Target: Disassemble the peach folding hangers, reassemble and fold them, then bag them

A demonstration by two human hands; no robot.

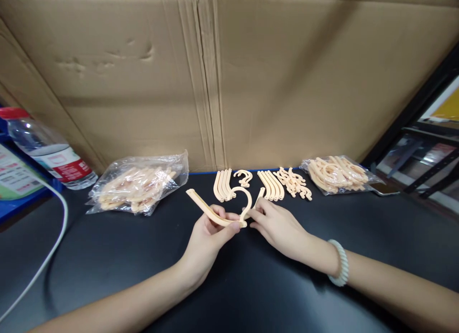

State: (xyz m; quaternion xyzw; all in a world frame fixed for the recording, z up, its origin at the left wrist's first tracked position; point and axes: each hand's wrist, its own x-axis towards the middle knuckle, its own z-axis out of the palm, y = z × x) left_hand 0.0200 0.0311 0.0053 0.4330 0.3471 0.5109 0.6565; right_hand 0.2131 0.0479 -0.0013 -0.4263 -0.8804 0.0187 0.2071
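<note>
Pinching a curved strip [208, 211] and a hook [248, 198] where they meet, the fingers of the left hand [208, 235] hold both over the worktop [107, 256]; at 3 o'clock, those of the right hand [278, 224] seem to grasp another strip [261, 194]. Best pinch firmly and align the ends squarely, without flexing the hook. Beyond lie spare strips [224, 186] at 11 and 1 o'clock, then filled bags [138, 185] at 10 and 2.

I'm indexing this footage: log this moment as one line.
left hand: holds curved piece, hook at its end | right hand: holds second curved piece | beyond: loose pieces, left bag, right bag
</note>
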